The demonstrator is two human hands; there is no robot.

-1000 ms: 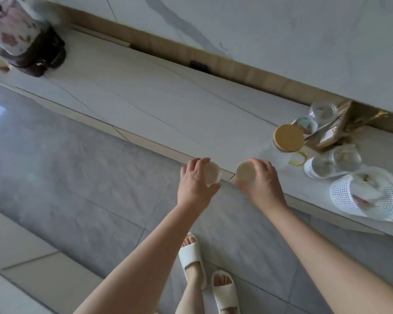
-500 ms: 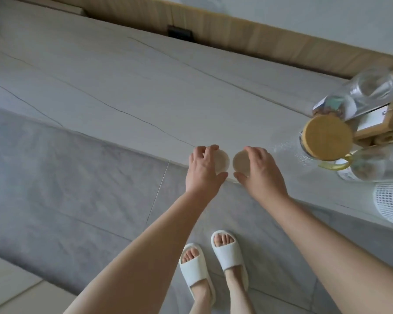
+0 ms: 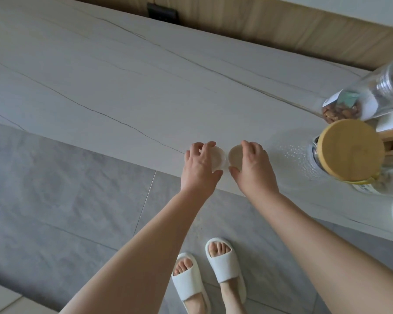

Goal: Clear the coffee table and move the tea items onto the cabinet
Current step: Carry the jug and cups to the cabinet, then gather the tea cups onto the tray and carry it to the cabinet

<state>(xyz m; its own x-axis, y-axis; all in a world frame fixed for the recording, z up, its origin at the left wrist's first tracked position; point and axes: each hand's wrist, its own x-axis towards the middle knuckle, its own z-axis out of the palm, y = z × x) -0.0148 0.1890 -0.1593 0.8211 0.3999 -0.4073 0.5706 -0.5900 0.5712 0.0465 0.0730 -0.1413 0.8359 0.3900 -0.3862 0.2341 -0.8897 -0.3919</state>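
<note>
Left hand [image 3: 199,169] grasping a small white teacup [image 3: 218,158], right hand [image 3: 253,169] grasping a 2nd cream teacup [image 3: 235,158], both cups side by side near the front edge of the marble cabinet worktop [image 3: 123,87], bamboo-lidded glass jar [image 3: 349,150] at 3 o'clock.

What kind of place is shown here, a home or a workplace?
Most likely a home, perhaps a living room. A low stone-look cabinet runs along the wall, a lidded glass jar and a jar of nuts stand on it, and the person wears white house slippers on a tiled floor.
</note>
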